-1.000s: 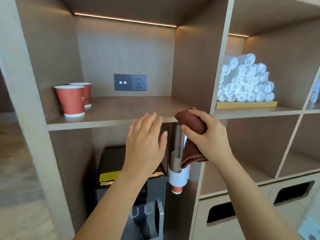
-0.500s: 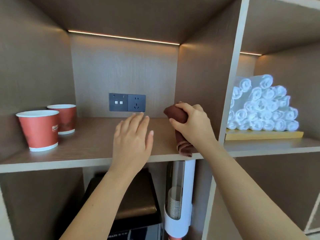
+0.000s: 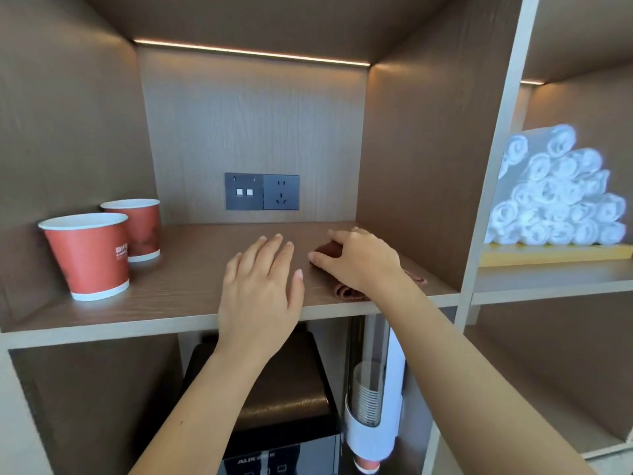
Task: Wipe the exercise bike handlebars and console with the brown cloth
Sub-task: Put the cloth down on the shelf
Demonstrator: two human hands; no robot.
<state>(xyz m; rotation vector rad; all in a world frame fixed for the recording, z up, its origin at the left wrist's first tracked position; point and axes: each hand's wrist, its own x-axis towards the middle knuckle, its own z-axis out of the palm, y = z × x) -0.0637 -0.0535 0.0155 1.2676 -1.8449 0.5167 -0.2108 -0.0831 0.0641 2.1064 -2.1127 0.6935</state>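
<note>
The brown cloth lies bunched on the wooden shelf, near the right wall of the cubby. My right hand presses down on top of it, fingers curled around the cloth, which shows at the fingertips and below the wrist. My left hand hovers flat just left of it over the shelf's front edge, fingers spread and holding nothing. No exercise bike, handlebars or console appear in view.
Two red paper cups stand at the shelf's left. A grey switch and socket plate is on the back wall. Rolled white towels fill the right cubby. Below are a water dispenser and a cup dispenser.
My right hand has carried the cloth up from below the shelf edge and lowered it onto the shelf. My left hand followed up alongside, and the view has moved closer.
</note>
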